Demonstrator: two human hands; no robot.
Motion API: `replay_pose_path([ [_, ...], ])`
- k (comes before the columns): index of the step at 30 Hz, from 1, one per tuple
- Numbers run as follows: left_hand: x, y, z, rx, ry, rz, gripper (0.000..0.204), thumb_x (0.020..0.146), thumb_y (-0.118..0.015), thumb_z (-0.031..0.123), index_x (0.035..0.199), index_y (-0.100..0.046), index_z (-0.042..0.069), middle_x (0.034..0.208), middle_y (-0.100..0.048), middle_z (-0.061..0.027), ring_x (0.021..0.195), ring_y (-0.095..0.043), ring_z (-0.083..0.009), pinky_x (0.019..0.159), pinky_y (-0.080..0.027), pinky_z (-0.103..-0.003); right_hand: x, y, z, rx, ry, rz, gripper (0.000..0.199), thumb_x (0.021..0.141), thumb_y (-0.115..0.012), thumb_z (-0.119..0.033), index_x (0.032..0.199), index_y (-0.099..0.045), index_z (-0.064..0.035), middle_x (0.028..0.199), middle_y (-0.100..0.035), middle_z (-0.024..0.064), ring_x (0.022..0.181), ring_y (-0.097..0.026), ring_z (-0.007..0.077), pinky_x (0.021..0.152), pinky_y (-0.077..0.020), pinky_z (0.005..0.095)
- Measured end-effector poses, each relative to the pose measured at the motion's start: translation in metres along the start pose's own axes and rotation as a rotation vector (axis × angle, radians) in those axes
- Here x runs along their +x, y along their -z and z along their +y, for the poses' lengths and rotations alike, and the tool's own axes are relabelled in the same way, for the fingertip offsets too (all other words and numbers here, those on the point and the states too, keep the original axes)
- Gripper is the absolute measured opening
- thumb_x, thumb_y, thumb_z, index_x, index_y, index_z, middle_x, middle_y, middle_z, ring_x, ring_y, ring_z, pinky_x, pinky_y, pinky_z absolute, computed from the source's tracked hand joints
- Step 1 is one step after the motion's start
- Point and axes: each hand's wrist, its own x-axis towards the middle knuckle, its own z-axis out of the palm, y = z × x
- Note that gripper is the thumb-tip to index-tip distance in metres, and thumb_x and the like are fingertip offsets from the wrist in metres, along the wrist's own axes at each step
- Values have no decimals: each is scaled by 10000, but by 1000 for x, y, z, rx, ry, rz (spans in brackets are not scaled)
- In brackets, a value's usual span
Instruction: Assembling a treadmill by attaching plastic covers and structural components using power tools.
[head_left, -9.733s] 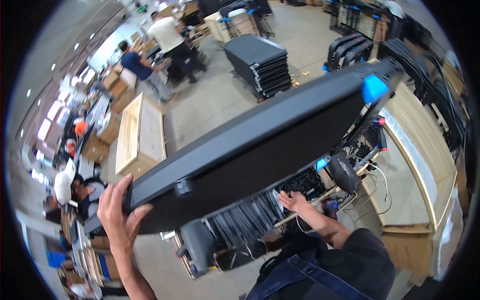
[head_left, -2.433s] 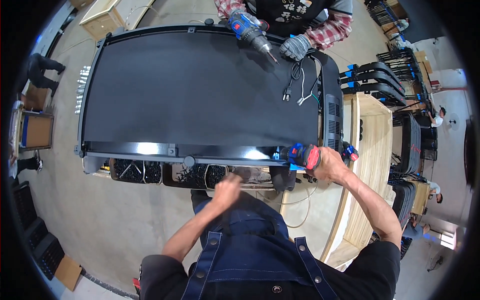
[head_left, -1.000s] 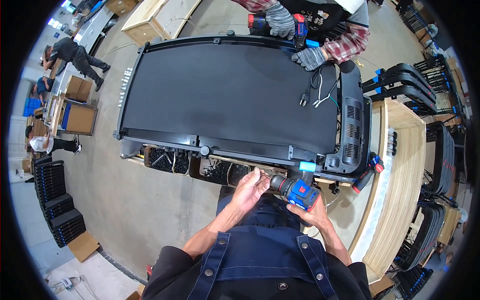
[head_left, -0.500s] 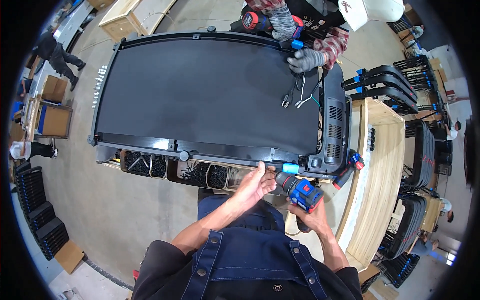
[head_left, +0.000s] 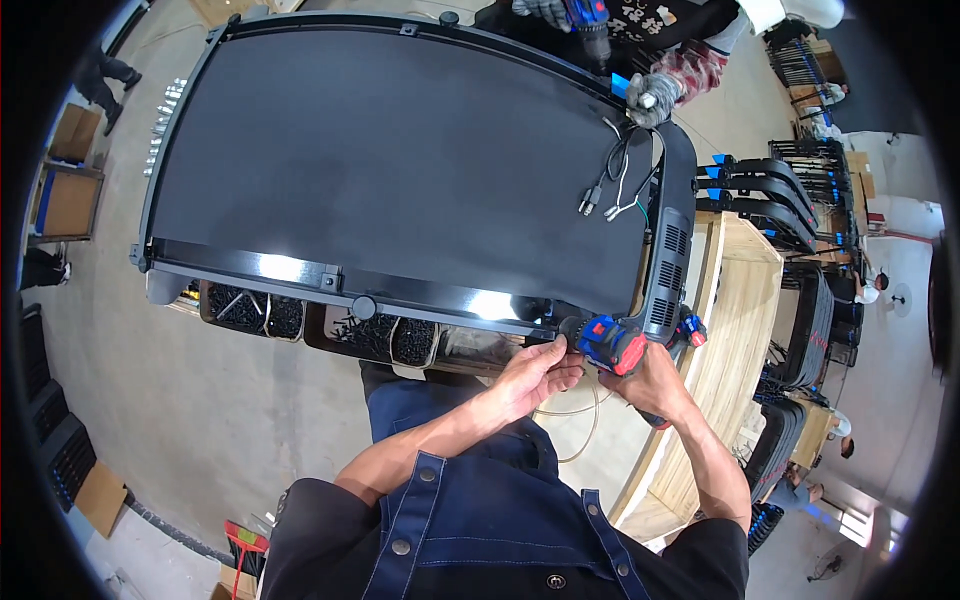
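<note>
Right hand [head_left: 655, 385] is wrapped around the drill [head_left: 612, 345], nose at the near rail of the treadmill deck [head_left: 400, 170]. Left hand [head_left: 535, 368] pinches at the bit end, fingers narrow. Drill looks hefty and rigid, best held by the handle. Belt's matte, probably grippy. Screw bins [head_left: 330, 325] sit under the rail. Concrete floor [head_left: 150, 400], a crate [head_left: 720, 350] to the right, and a gloved co-worker [head_left: 650, 95] drilling opposite.

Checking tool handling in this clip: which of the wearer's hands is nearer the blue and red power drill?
Right. The right hand grips the blue and red power drill from below; the left hand sits just left of it, fingertips at its nose.
</note>
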Motion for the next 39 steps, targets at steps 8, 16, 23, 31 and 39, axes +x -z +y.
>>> replay_pose_path([
  [8, -6, 13, 11, 150, 44, -44, 377, 1015, -594, 370, 1151, -646, 22, 1029, -674, -85, 931, -667, -171, 843, -565, -310, 10, 8, -23, -255, 7, -59, 299, 762, -740, -163, 1019, -676, -24, 851, -714, 199, 858, -695, 400, 784, -556, 455],
  [16, -21, 25, 12, 406, 79, 112, 346, 1034, -574, 337, 1180, -639, 30, 1012, -673, -55, 866, -658, -124, 783, -554, -275, 17, -1, 0, -362, -31, -99, 354, 764, -746, -204, 1078, -683, -55, 873, -715, 209, 871, -689, 410, 777, -557, 460],
  [23, -94, 2, 64, 1175, -629, 225, 188, 964, -669, 162, 1064, -701, 6, 957, -685, -52, 866, -631, -115, 787, -523, -273, 11, 4, -7, -314, 184, 73, 349, 741, -794, -287, 958, -683, -36, 832, -705, 215, 835, -685, 421, 752, -553, 476],
  [31, -240, 35, 215, 2390, -1146, 981, 456, 855, -726, 362, 1150, -625, 29, 1093, -602, -142, 1040, -548, -332, 925, -434, -453, -56, 1, -19, -124, 185, 11, 459, 692, -724, -52, 1149, -685, -61, 1024, -703, 246, 924, -687, 415, 795, -548, 444],
  [39, -226, 66, 248, 2652, -998, 450, 565, 673, -819, 448, 977, -558, 49, 966, -506, -112, 931, -517, -290, 785, -432, -391, 3, -217, 3, 239, -242, -348, 726, 769, -821, -434, 1297, -547, -20, 1068, -699, 180, 986, -684, 297, 916, -532, 381],
])
